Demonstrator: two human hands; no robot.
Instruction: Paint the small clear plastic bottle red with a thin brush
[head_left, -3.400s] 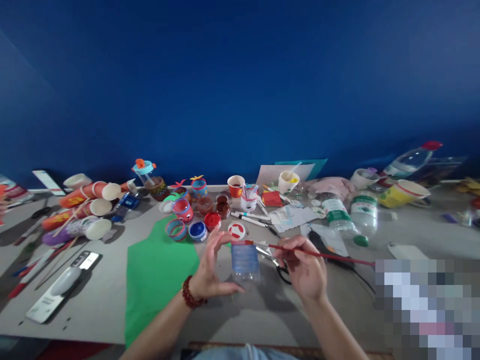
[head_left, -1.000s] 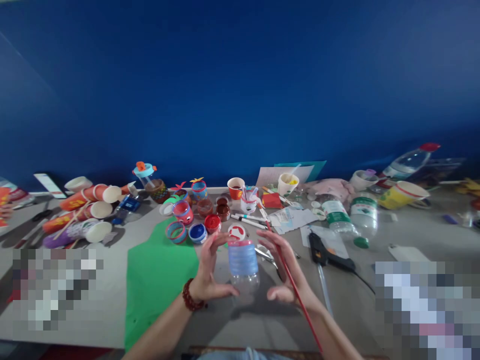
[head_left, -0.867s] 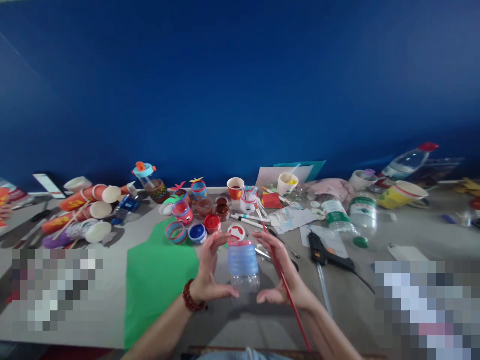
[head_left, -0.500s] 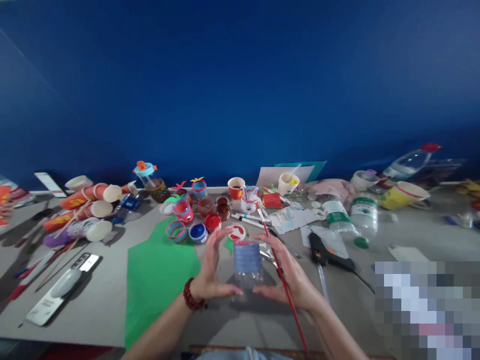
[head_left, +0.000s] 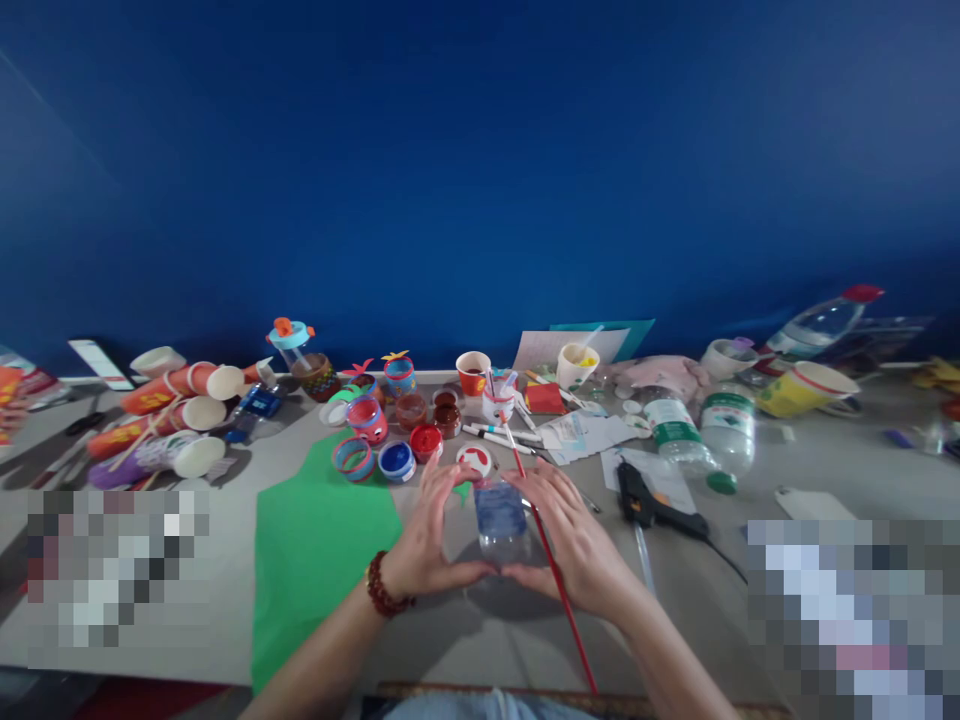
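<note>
A clear plastic bottle piece [head_left: 501, 515], its upper part coated with blue paint, is held upright between my two hands over the table. My left hand [head_left: 427, 535], with a beaded bracelet on its wrist, has its fingertips near the upper rim and its thumb at the base. Opposite it, my right hand [head_left: 577, 535] grips the piece in the same way. A long red-handled paintbrush [head_left: 553, 550] is also tucked in my right hand, slanting with its bristle end away from me. Just beyond the piece lies a white lid with red paint [head_left: 474, 461].
Open paint jars, one blue [head_left: 397, 461] and one red [head_left: 426, 441], stand beyond my left hand. Green paper [head_left: 322, 560] lies to the left. A black glue gun [head_left: 652, 507] and plastic bottles [head_left: 727, 425] are to the right. Several decorated paper-cup tubes [head_left: 161, 420] lie far left.
The bottle piece has turned slightly and shifted a little to the right. My thumbs have come closer together beneath it. The paintbrush has swung slightly left.
</note>
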